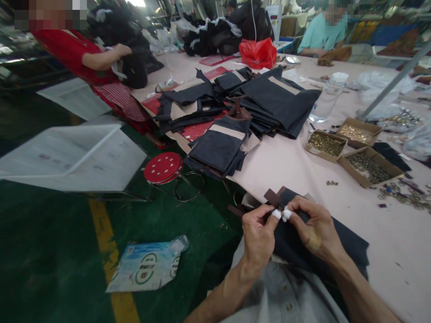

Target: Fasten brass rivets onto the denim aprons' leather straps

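A dark fabric panel lies over my lap and the table's front edge, with a brown strap at its upper end. My left hand is closed, thumb and fingers pinching the strap from the left. Facing it, my right hand pinches the same spot from the right, its thumb almost touching the left one. White wrapping covers some of the fingertips. Any small part between the fingers is hidden. Another brown strap end sticks out left of my left hand.
Stacked dark panels lie ahead. Cardboard boxes of metal fittings, loose fittings and a clear bottle stand right. Left are a red stool, a white bin and a person in red. Another person sits across.
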Available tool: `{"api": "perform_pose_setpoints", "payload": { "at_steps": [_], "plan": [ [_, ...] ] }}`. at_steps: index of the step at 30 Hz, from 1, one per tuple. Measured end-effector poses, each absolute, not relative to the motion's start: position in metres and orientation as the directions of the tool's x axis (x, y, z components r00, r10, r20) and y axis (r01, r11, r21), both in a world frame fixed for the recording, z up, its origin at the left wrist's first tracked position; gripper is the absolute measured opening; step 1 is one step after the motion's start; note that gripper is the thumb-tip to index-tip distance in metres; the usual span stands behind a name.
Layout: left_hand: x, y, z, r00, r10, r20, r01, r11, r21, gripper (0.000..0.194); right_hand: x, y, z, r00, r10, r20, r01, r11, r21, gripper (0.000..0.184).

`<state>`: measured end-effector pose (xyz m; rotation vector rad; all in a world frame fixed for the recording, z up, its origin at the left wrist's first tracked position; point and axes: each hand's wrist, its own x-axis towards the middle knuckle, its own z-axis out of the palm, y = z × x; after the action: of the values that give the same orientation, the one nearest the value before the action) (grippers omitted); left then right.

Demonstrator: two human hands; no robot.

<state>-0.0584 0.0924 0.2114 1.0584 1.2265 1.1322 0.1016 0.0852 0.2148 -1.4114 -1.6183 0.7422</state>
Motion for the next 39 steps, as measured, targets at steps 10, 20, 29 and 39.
{"api": "perform_pose_setpoints", "payload": {
  "at_steps": [10,20,29,39],
  "plan": [
    [-0.057,0.092,0.207,0.023,0.967,-0.255,-0.192,0.255,0.948,0.019,0.097,0.083,0.21,0.026,0.97,0.242,0.458,0.204,-0.866,0.015],
    [-0.056,0.088,0.201,0.073,0.94,-0.332,-0.309,0.338,0.889,0.018,0.097,0.07,0.186,-0.146,0.867,0.477,0.567,0.469,-0.678,0.01],
    [-0.056,0.084,0.191,-0.05,0.936,-0.347,-0.19,0.333,0.924,0.034,0.102,0.06,0.177,-0.139,0.891,0.432,0.518,0.437,-0.735,0.008],
    [-0.055,0.076,0.192,0.059,0.9,-0.432,-0.452,0.41,0.792,0.022,0.107,0.051,0.178,-0.076,0.931,0.357,0.509,0.344,-0.789,0.008]
  ]
}}
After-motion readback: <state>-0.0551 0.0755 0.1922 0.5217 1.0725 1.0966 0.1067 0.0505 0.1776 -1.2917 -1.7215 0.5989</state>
